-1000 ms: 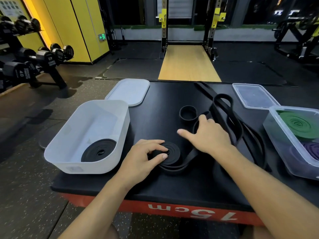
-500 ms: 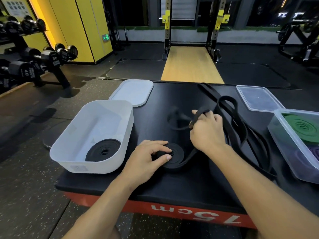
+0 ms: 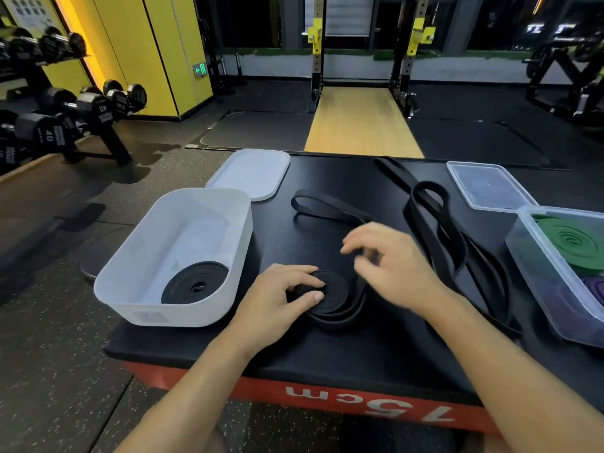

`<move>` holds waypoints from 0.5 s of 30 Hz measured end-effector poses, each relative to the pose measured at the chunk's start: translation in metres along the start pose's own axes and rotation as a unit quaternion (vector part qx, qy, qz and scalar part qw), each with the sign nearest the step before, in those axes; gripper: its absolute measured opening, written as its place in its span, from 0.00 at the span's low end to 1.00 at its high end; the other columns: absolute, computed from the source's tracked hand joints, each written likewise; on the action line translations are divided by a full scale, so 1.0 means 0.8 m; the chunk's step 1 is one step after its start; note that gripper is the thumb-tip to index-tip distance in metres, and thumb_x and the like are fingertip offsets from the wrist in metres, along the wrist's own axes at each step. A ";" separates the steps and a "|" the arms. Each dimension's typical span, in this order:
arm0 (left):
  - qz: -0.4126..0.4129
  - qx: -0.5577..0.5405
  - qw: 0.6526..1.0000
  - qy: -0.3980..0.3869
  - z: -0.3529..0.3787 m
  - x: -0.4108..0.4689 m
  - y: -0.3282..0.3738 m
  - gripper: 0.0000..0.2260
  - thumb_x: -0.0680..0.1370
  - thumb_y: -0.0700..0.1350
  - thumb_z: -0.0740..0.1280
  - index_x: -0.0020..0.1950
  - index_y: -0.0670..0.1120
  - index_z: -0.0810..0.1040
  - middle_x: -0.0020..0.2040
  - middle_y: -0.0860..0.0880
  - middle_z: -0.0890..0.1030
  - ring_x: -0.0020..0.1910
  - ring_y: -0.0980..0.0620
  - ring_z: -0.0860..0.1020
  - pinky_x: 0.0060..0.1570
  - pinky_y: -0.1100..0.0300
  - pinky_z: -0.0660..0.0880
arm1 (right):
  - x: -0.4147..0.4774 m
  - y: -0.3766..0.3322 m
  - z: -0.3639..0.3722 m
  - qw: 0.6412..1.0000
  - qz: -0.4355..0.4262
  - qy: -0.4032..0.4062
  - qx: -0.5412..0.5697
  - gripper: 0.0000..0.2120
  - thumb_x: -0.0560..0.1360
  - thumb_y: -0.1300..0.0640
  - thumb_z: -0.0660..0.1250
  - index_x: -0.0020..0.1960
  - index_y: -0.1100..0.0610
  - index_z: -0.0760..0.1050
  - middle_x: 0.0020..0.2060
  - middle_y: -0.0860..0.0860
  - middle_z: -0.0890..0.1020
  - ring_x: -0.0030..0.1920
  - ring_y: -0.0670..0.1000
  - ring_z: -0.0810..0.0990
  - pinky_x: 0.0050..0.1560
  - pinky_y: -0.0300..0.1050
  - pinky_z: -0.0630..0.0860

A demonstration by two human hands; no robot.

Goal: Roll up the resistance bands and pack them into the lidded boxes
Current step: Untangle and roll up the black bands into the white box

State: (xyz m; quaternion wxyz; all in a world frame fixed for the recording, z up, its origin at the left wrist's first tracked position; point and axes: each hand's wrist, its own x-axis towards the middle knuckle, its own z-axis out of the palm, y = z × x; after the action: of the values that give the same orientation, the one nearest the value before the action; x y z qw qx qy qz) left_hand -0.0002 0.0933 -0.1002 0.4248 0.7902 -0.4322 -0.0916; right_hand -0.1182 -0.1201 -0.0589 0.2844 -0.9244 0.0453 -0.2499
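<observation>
On the black platform (image 3: 327, 351), my left hand (image 3: 277, 297) pinches a half-rolled black band coil (image 3: 338, 291) with thumb and fingers. Its loose tail (image 3: 313, 204) runs away from me and ends in a flat loop. My right hand (image 3: 395, 266), blurred, hovers over that tail with fingers loosely spread and nothing visibly in it. The white box (image 3: 137, 256) to the left holds one rolled black band (image 3: 192, 284). A clear box (image 3: 536, 259) at the right holds a green roll (image 3: 575, 243) and a purple roll (image 3: 596, 289).
The white lid (image 3: 251, 173) lies behind the white box and the clear lid (image 3: 487, 188) behind the clear box. More loose black bands (image 3: 434, 220) lie tangled between my right hand and the clear box. A dumbbell rack (image 3: 65, 109) stands far left on the floor.
My right hand lifted the band's tail, uncurled its small loop and let it drop stretched out toward the far left. My left hand stayed on the coil.
</observation>
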 end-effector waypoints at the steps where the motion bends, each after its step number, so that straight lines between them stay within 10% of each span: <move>1: 0.001 0.000 1.000 0.000 0.000 0.000 0.000 0.08 0.78 0.51 0.75 0.56 0.61 0.86 0.63 0.66 0.81 0.67 0.65 0.73 0.60 0.65 0.70 | -0.013 -0.010 -0.003 0.999 -0.010 -0.030 0.012 0.11 0.70 0.58 0.66 0.48 0.48 0.83 0.51 0.41 0.81 0.38 0.48 0.78 0.43 0.44 0.77; 6: -0.001 -0.004 1.000 0.005 0.000 0.001 0.001 0.08 0.78 0.51 0.75 0.55 0.61 0.86 0.63 0.66 0.81 0.67 0.65 0.73 0.60 0.66 0.71 | -0.080 -0.025 -0.006 0.994 -0.030 -0.079 -0.076 0.03 0.72 0.48 0.68 0.45 0.44 0.75 0.47 0.39 0.72 0.40 0.45 0.76 0.38 0.45 0.76; 15: -0.006 -0.022 1.000 0.005 -0.002 0.001 0.004 0.08 0.77 0.50 0.76 0.53 0.62 0.87 0.61 0.66 0.82 0.65 0.64 0.75 0.60 0.68 0.71 | -0.085 -0.035 0.015 0.979 -0.083 -0.085 -0.167 0.19 0.74 0.35 0.70 0.56 0.45 0.72 0.54 0.40 0.70 0.45 0.39 0.68 0.33 0.41 0.77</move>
State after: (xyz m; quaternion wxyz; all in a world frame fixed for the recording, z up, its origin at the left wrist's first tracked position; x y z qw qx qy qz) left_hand -0.0008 0.0925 -0.0969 0.4433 0.7839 -0.4232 -0.0998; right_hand -0.1732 -0.0758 -0.0818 0.1068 -0.9773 -0.0148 -0.1822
